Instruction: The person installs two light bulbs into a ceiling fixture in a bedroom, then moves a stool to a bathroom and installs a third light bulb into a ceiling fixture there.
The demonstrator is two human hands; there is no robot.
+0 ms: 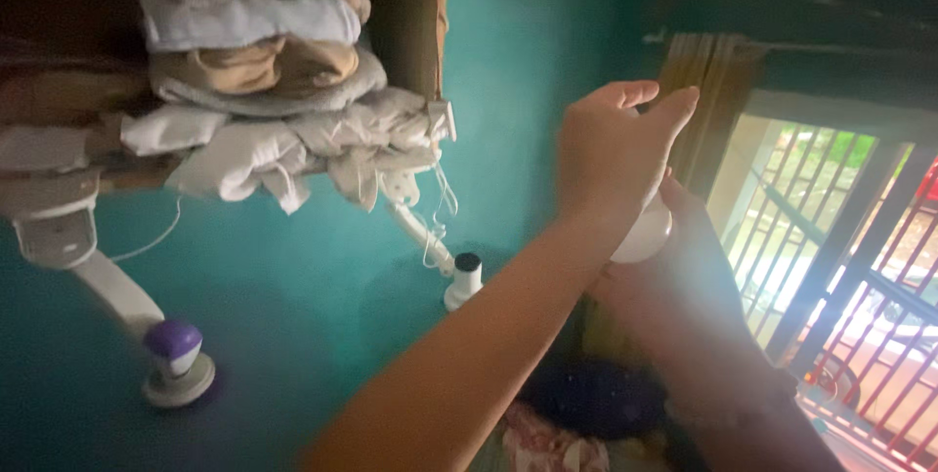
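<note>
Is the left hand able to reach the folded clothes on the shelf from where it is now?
Probably yes. The left hand is raised with open air between it and the folded clothes; nothing blocks the way.

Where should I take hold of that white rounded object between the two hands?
Grip the white rounded object around its exposed lower curve, coming from the window side. The left hand covers its top and the right hand sits behind it.
</note>
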